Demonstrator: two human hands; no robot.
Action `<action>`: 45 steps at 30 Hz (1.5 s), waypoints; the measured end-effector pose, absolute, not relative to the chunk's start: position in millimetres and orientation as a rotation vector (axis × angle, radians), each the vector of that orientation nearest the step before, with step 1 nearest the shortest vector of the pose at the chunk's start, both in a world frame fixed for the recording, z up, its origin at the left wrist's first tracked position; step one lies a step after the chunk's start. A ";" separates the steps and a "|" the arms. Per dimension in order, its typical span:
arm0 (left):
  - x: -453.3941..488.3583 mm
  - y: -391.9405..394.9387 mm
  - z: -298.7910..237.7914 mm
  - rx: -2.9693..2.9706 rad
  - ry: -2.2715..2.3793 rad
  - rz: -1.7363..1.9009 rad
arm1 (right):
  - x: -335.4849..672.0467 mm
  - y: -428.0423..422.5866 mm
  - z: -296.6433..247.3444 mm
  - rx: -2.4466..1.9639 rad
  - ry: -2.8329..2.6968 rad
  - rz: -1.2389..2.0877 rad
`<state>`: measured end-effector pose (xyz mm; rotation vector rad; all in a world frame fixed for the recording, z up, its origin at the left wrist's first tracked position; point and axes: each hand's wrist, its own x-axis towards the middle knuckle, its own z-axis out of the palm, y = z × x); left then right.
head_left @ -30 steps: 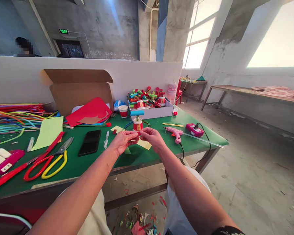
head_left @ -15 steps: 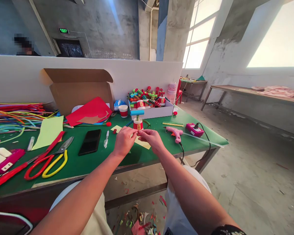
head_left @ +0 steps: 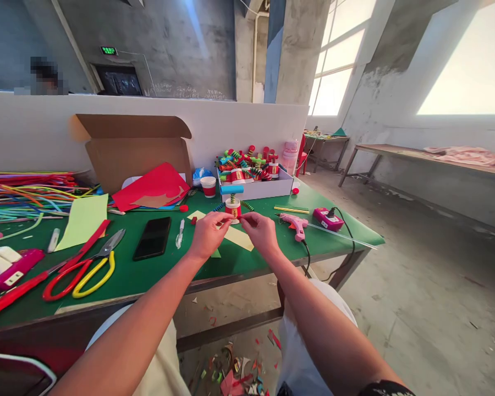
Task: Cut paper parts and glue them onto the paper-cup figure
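In the head view my left hand (head_left: 208,235) is closed, thumb and forefinger pinched together in front of a small paper-cup figure (head_left: 233,208). Facing it, my right hand (head_left: 260,232) is also pinched shut, with a speck of red at its fingertips. What either pinch holds is too small to make out. The figure stands upright on the table, with a red-and-white cup body, a coiled neck, a blue tube (head_left: 231,189) on top and dark coiled arms at its sides. Beneath my hands lies a pale yellow paper strip (head_left: 240,238).
A white box (head_left: 256,190) full of similar figures stands behind. A pink glue gun (head_left: 296,224) and a power socket (head_left: 328,219) are at right. A phone (head_left: 152,238), a pen (head_left: 180,234), yellow-and-red-handled scissors (head_left: 94,269) and coloured pipe cleaners (head_left: 28,192) are at left.
My hands have moved slightly apart, the right one to the right, opening a small gap between the fingertips. The cup figure stays where it was.
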<state>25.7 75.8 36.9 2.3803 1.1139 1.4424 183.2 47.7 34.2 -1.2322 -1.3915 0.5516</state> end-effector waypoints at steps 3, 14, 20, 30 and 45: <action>19.0 74.0 45.9 2.381 1.118 1.494 | 184.5 40.6 38.1 -1.192 -1.566 0.283; 20.2 67.2 46.3 2.792 0.919 1.492 | 175.5 31.7 39.1 -1.211 -1.684 0.355; 11.0 70.0 53.6 2.833 0.645 1.530 | 182.2 39.2 45.8 -1.017 -1.159 1.205; 12.6 63.0 58.1 2.710 0.469 1.461 | 193.5 33.9 44.9 -0.788 -0.940 1.781; 13.1 65.7 51.1 2.247 0.820 1.307 | 189.7 34.7 44.8 -0.931 -1.075 1.505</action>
